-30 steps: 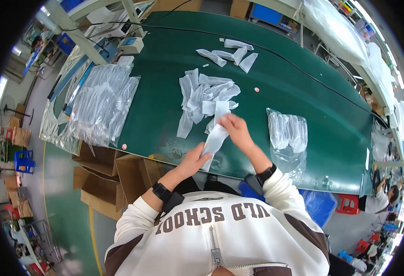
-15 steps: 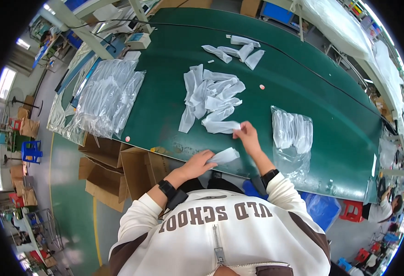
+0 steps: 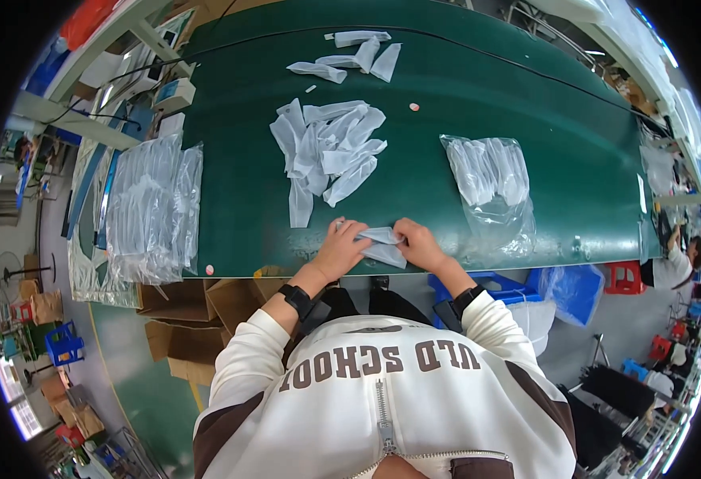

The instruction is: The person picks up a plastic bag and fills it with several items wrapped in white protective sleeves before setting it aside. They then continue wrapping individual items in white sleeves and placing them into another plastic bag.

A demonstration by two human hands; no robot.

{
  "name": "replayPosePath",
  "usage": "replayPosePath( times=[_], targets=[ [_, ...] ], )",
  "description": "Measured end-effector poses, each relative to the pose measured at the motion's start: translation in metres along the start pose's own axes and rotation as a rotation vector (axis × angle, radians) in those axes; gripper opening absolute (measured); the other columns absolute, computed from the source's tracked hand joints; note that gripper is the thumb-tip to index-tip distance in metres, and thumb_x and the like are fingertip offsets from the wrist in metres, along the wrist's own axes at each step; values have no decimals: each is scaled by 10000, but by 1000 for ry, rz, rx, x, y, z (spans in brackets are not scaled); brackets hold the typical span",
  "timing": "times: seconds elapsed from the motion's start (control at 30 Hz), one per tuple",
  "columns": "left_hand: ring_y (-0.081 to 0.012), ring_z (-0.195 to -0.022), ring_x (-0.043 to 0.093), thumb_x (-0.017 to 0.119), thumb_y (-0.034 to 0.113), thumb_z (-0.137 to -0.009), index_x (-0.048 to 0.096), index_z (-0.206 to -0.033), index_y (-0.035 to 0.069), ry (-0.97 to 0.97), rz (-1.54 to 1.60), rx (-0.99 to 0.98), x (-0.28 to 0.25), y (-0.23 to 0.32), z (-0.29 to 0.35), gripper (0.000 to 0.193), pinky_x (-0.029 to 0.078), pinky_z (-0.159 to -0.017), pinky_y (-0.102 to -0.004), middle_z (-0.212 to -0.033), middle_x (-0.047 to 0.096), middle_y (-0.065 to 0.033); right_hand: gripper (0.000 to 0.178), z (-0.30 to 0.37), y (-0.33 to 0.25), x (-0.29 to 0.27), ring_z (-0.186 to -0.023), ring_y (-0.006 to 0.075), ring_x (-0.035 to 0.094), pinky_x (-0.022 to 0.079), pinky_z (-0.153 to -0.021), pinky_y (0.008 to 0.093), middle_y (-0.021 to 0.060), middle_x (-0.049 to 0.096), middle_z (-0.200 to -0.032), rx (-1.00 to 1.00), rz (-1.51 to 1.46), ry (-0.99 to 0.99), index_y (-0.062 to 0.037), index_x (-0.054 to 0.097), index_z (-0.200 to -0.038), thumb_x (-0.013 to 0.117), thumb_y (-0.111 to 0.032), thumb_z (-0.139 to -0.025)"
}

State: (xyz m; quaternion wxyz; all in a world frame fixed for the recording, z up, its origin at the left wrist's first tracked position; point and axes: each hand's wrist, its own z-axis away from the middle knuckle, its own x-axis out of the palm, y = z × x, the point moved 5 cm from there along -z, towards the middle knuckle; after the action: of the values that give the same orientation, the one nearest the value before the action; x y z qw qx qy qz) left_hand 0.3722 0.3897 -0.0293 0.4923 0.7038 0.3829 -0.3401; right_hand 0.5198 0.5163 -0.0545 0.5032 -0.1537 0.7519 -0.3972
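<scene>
At the near edge of the green table, my left hand is closed on two folded, translucent white strips of thin sheet. My right hand pinches the right end of the upper strip. Just beneath it lies the lower strip, its left end hidden under my left fingers. A loose pile of similar strips lies beyond my hands. Farther off are several more strips. To the right sits a clear bag with a row of strips inside.
Filled clear bags are stacked at the table's left end. Open cardboard boxes stand below the near left edge. A black cable crosses the far side. Blue plastic and a red stool are at lower right.
My right hand has brought a strip from the pile's near side back to my left hand. Both hands now hold it over the other strip. The view has turned and shifted.
</scene>
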Motion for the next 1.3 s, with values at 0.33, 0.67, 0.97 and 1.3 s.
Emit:
replayPosePath(
  times=[0.33,0.67,0.97,1.3],
  targets=[
    [-305,-1121,514,751,147,-716,636,-1107,130,30,38,45,10,-9,12,408,360,-981,-464,-1189,551,-107,239,22,-14,-20,-702,300,624,513,-631,374,125,634,-881,281,-36,179,-88,630,-1052,670,-72,-818],
    [-297,-1097,512,746,124,-715,599,-1221,109,20,126,-74,-2,-11,28,527,382,-961,-430,-1136,566,-87,294,-89,-75,20,-750,380,654,546,-654,451,164,639,-914,203,271,13,-124,623,-1128,699,-202,-855],
    [-302,-1074,508,717,84,-717,618,-1199,109,0,140,-56,-7,-11,39,492,406,-928,-424,-1105,561,-89,195,-84,-26,35,-807,386,606,503,-670,474,155,574,-931,107,264,120,-65,571,-891,586,50,-734],
    [-312,-1093,502,711,82,-706,635,-1182,122,-32,217,-23,0,-11,26,484,409,-951,-437,-1123,551,-98,318,-5,-7,-40,-832,390,629,517,-704,446,161,615,-967,351,285,287,-44,566,-1081,632,2,-773]
  ],
)
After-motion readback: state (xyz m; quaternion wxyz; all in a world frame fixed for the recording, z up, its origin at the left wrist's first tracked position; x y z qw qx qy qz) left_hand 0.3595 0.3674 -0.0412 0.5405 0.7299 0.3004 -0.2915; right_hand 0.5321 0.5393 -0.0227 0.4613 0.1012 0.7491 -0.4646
